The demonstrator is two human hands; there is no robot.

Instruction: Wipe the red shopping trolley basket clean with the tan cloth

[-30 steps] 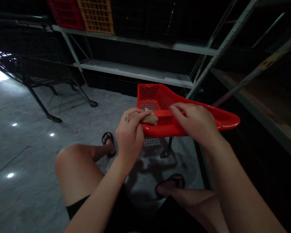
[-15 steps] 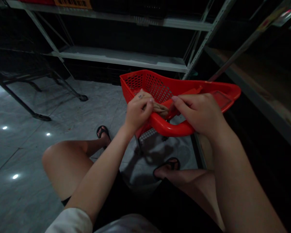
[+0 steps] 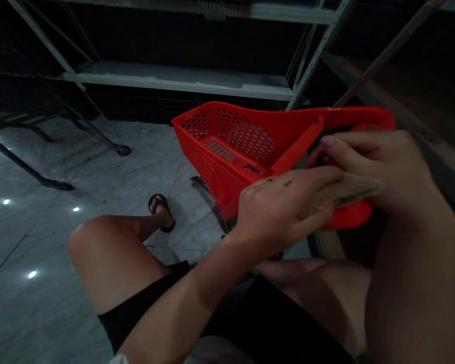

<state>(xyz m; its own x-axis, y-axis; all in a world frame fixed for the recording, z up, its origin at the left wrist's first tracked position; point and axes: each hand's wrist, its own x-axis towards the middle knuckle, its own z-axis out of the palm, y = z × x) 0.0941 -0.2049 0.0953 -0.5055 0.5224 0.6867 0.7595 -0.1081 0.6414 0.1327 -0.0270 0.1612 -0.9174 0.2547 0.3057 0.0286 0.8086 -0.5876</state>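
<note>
Your left hand [image 3: 284,212] pinches a tan folded cloth [image 3: 345,192] in closed fingers, pressing it on the near rim of the red perforated plastic basket [image 3: 235,146], right of centre. Your right hand [image 3: 382,167] curls its fingers over that rim. You seem mid-wipe, though dim light blurs the contact. Further rubbing calls for a firm brace.

Left hand [image 3: 280,212] and right hand [image 3: 382,167] meet, both grips curled closed
</note>
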